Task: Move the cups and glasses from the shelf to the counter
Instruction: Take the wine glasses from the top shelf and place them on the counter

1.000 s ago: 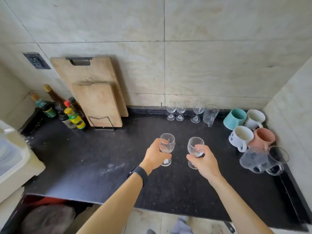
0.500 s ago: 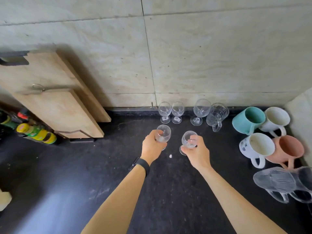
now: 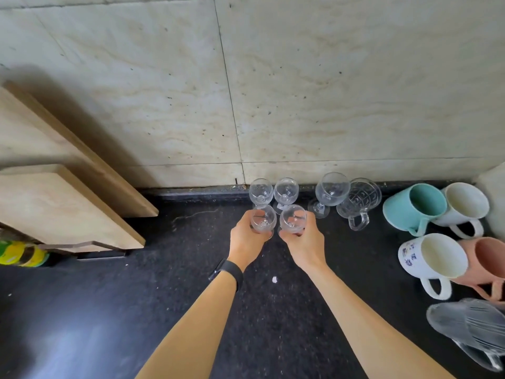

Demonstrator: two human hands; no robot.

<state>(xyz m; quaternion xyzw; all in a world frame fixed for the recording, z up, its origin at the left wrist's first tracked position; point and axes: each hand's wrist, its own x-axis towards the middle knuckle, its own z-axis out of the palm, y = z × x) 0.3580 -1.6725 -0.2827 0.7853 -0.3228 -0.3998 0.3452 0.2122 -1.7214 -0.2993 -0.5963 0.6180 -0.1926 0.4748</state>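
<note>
My left hand (image 3: 246,237) grips a small clear stemmed glass (image 3: 263,218), and my right hand (image 3: 303,242) grips a second one (image 3: 293,218). Both glasses are upright, side by side, just in front of two matching small glasses (image 3: 261,190) (image 3: 286,190) that stand against the back wall. To the right stand a larger wine glass (image 3: 332,188) and a patterned glass mug (image 3: 359,199). Whether the held glasses rest on the black counter (image 3: 164,283) I cannot tell.
At the right are a teal mug (image 3: 412,207), two white mugs (image 3: 466,205) (image 3: 433,257), a pink mug (image 3: 486,262) and ribbed glass mugs (image 3: 470,328). Wooden cutting boards (image 3: 62,203) lean on the tiled wall at left, with a yellow-labelled bottle (image 3: 21,254) beside them.
Both hands moved the two small glasses away from me towards the back wall, until they sit right in front of the two glasses there. The view has closed in on the counter.
</note>
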